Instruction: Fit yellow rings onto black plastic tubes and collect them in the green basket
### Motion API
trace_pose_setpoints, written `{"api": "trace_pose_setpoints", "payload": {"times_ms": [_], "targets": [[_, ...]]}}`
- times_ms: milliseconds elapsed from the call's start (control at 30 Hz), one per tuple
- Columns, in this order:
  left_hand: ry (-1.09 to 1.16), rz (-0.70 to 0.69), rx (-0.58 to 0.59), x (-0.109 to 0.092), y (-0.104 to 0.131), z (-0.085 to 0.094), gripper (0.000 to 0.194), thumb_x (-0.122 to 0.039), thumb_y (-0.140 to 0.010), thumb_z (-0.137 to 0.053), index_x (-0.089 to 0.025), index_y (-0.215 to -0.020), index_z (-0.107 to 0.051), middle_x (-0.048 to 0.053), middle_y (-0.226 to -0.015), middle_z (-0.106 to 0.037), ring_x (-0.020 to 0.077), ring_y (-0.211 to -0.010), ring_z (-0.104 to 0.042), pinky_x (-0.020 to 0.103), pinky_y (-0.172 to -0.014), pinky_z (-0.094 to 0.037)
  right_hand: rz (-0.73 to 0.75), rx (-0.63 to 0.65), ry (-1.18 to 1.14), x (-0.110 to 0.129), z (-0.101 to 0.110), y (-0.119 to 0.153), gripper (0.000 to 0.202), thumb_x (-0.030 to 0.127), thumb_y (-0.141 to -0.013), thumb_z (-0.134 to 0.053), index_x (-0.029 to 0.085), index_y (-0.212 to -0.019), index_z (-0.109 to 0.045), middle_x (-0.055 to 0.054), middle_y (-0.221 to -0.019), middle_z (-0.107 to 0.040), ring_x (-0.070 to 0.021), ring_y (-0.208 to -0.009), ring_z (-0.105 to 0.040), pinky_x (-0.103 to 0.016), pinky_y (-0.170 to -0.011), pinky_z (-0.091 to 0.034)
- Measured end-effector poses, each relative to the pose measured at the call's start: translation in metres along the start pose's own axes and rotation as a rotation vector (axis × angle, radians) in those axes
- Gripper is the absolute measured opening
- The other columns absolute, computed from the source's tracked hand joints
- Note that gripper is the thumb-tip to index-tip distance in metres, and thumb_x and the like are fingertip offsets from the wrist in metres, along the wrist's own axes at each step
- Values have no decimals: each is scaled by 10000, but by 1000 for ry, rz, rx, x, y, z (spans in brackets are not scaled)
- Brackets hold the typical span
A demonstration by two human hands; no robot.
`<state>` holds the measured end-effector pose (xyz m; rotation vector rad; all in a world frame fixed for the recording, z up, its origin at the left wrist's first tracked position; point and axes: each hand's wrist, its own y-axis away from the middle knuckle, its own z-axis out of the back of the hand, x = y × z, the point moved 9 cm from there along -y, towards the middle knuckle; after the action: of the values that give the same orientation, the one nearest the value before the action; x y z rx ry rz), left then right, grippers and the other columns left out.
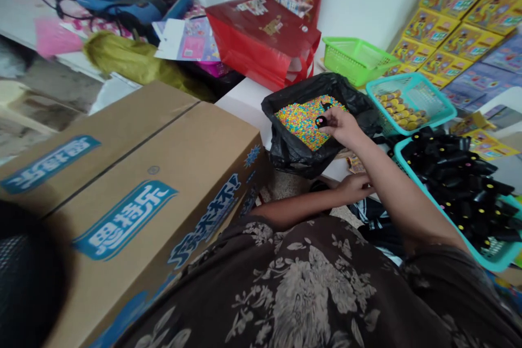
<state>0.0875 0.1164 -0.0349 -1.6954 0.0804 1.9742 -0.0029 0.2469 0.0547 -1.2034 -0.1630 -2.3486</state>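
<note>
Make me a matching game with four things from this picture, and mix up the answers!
1. beads
2. right hand
3. black pile
4. box

A. in a turquoise basket
B. brown with blue labels
C. inside the black bag
D. pinching a small black thing

Right pairs: 1-C, 2-D, 3-A, 4-B

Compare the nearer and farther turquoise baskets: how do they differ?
The nearer basket holds black pieces; the farther basket holds yellow-and-brown pieces. The nearer basket is heaped full, while the farther basket's contents lie below its rim. Both are turquoise and open-topped.
</note>
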Motion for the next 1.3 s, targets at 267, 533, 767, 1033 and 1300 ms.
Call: {"api": "trace_pose_setpoints", "payload": {"times_ms": [267,533,767,1033,1300], "targets": [[264,14,-409,-17,30,62,378,-482,-872,-772,-199,-1037,-584,26,-913,-673,141,-771,-628,254,-686,-516,39,-410,-322,5,63,141,507,608,-724,-872,248,-993,-638,-25,-950,-744,-206,-895,-702,-351,-809,-580],[161,-17,-160,-34,27,30,550,-545,-860,-775,-216,-1265,-600,68,-1041,-724,141,-753,-669,236,-601,-519,-156,-473,-27,-19,72,245,236,448,-887,-754,239,-986,-709,-32,-931,-774,-205,-824,-700,-346,-751,-550],[320,-3,-80,-43,27,1,508,-487,-803,-857,-208,-1145,-606,18,-910,-712,135,-748,-676,232,-633,-536,-505,-705,693,-35,186,307,149,303,-905,-669,218,-889,-790,-101,-983,-773,-264,-920,-698,-379,-816,-517],[251,-92,-110,-42,31,3,423,-386,-840,-840,-208,-1153,-619,9,-877,-682,109,-684,-623,196,-559,-450,-934,-254,784,-98,208,330,307,514,-892,-679,251,-826,-823,-82,-861,-787,-275,-871,-702,-342,-694,-441],[-2,-227,-191,-51,37,12,343,-270,-867,-774,-199,-1173,-634,60,-1025,-669,126,-758,-599,203,-569,-466,-776,-256,653,-94,208,333,231,377,-830,-722,218,-952,-838,-60,-876,-794,-257,-859,-699,-336,-743,-478]]}}
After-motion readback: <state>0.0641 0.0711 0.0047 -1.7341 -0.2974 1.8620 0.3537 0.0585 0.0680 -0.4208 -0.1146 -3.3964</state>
